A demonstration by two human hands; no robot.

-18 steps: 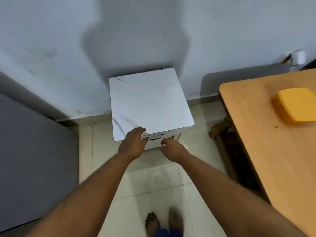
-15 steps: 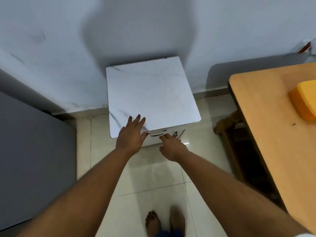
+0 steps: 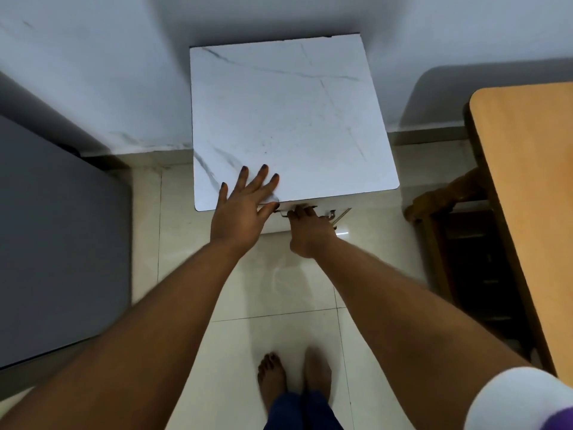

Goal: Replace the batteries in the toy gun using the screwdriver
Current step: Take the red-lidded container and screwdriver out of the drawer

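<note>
A small white marble-patterned cabinet [image 3: 288, 119] stands against the wall in front of me. My left hand [image 3: 245, 206] lies flat with spread fingers on the front left corner of its top. My right hand [image 3: 308, 231] reaches under the top's front edge, its fingers curled round the drawer handle [image 3: 283, 213]. A key [image 3: 333, 215] sticks out of the drawer front just right of that hand. No toy gun, batteries or screwdriver are in sight.
A wooden table [image 3: 527, 181] fills the right edge, with a dark wooden chair [image 3: 449, 206] under it. A grey cupboard side [image 3: 59, 237] stands on the left. My bare feet [image 3: 294, 377] are on the cream tiled floor.
My view came closer over the cabinet. My left hand slid further onto the top and flattened. My right hand closed on the drawer handle. The yellow object on the table left the view.
</note>
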